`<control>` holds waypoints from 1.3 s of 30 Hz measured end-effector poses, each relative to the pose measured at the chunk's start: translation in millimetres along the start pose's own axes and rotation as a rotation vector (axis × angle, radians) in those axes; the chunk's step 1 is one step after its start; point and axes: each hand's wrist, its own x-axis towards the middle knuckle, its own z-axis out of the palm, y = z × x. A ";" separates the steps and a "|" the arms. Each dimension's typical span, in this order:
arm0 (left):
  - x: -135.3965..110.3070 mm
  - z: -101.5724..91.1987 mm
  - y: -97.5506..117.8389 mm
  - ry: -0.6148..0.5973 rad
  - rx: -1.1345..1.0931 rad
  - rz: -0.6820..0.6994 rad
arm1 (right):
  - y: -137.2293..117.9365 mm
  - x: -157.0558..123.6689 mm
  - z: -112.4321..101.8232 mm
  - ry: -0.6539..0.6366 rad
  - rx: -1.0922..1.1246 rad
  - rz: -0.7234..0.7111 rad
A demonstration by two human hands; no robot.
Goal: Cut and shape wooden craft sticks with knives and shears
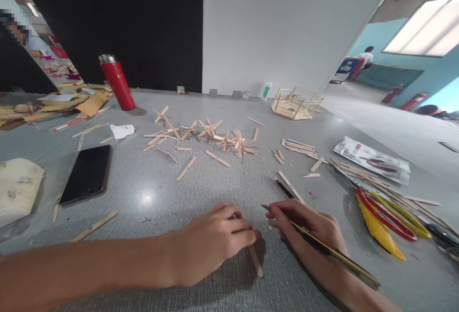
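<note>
My left hand (211,242) presses down on a wooden craft stick (256,260) lying on the grey table (150,192), fingers closed over its upper part. My right hand (308,228) grips a slim utility knife (333,252), its blade tip pointing left toward the stick, just right of my left fingertips. A second stick and a dark pen (287,188) lie just beyond my right hand. A pile of loose and glued craft sticks (201,135) is spread across the middle of the table.
A black phone (87,173) lies at left, a red flask (116,82) behind it. A stick-built frame (296,103) stands at the back. Red and yellow scissors (389,216), more sticks and a printed packet (371,159) sit at right. A person stands far off.
</note>
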 end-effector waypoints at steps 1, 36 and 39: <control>0.8 0.1 -1.0 0.028 -0.077 -0.052 | -0.9 0.0 -0.1 -0.011 -0.017 -0.006; -24.2 24.1 30.3 -0.080 0.226 -0.035 | -16.6 -27.5 17.6 -0.192 0.015 0.048; -23.6 24.8 31.9 -0.094 0.240 -0.044 | -17.4 -26.7 18.2 -0.200 0.032 0.053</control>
